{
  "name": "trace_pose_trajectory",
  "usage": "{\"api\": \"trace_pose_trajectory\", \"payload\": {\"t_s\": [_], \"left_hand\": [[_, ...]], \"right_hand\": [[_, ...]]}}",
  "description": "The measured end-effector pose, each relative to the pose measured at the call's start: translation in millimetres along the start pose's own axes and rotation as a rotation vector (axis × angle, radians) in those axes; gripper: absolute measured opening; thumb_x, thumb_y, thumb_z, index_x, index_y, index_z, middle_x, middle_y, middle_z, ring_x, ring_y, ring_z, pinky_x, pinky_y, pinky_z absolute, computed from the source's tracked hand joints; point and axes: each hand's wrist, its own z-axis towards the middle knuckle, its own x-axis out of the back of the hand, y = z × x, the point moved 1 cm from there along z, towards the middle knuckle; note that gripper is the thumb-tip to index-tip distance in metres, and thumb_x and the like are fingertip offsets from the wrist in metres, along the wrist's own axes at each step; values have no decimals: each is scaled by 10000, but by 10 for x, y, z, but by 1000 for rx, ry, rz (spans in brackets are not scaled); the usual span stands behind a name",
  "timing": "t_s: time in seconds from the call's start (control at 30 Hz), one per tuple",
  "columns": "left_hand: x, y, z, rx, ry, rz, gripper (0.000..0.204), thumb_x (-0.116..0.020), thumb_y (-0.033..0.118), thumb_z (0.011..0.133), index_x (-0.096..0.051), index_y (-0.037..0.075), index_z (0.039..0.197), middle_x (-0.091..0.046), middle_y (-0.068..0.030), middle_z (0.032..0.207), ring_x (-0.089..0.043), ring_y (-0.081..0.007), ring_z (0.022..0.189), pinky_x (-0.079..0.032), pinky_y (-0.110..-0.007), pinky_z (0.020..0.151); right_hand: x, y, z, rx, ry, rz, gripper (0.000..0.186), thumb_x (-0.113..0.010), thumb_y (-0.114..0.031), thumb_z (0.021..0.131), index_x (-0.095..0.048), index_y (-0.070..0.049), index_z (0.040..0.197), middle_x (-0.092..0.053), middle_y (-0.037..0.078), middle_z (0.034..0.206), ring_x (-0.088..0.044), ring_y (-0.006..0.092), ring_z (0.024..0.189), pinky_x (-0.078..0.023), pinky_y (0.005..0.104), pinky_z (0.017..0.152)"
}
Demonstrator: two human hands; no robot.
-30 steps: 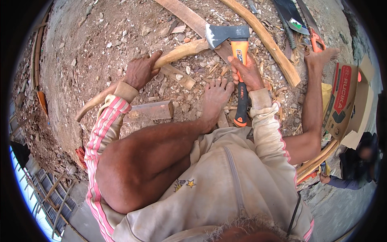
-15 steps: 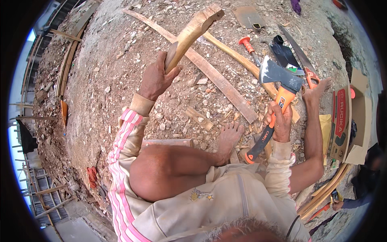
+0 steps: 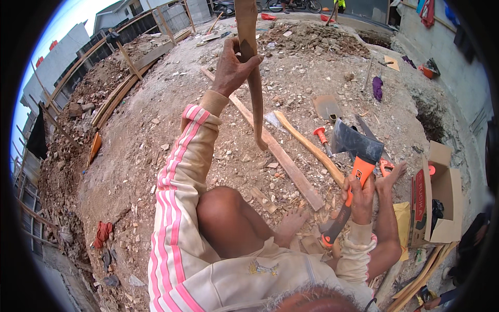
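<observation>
The stick [image 3: 254, 93] was raised off the ground, nearly upright, in the left hand [image 3: 233, 70], whose fingers were curled closed around its middle with the thumb across the front. Holding it up well seemed to call for a firm grip near the point of balance, since the thick upper part would likely tip if the fingers slackened, and for turning it slowly so that each face caught the light. The axe [image 3: 363, 165] was best kept apart from it, as it was, low on the right, in the right hand [image 3: 360, 200], closed on the handle below the head. Its edge faced left, so a steady wrist would matter, with the bare left foot [image 3: 291, 228] near the handle's end. The stick looked broad and pale brown above, its top cut off by the picture's edge, with a dark patch by the thumb; below the hand it thinned, darkened and curved to a slightly hooked end. The axe had a dark grey head and an orange and black handle. Beyond, on the stony ground [image 3: 135, 174], lay a plank [image 3: 285, 162], a pale pole [image 3: 310, 150], a red-handled tool [image 3: 321, 136] and a saw [image 3: 385, 166]; an open box [image 3: 419, 210] stood farther right.
</observation>
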Motion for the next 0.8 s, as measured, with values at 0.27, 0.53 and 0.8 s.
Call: {"api": "trace_pose_trajectory", "payload": {"t_s": [0.27,0.53,0.8], "left_hand": [[-64,-893,-541,134,-5,51,770,-814,565,812,-520,-14,1225,-701,-195,1041,-715,-286,983,-596,-397,834],[292,-663,-567,28,185,-90,441,-716,440,943,-647,42,1118,-658,-54,945,-638,-163,898,-522,-329,785],[45,-294,-590,-61,46,-3,657,-547,623,990,-562,24,1259,-642,-92,1124,-596,-168,1056,-474,-333,924]], "right_hand": [[-91,46,-273,-36,16,-108,275,-603,-184,1022,-480,-51,1229,-503,5,726,-467,64,521,-416,217,472],[-484,449,453,388,267,-656,475,-676,-154,944,-550,-37,1387,-695,159,1031,-696,284,878,-559,412,775],[-1316,1150,1081,376,-148,-598,504,-663,-190,883,-582,-69,1366,-689,245,972,-696,405,899,-542,465,784]]}}
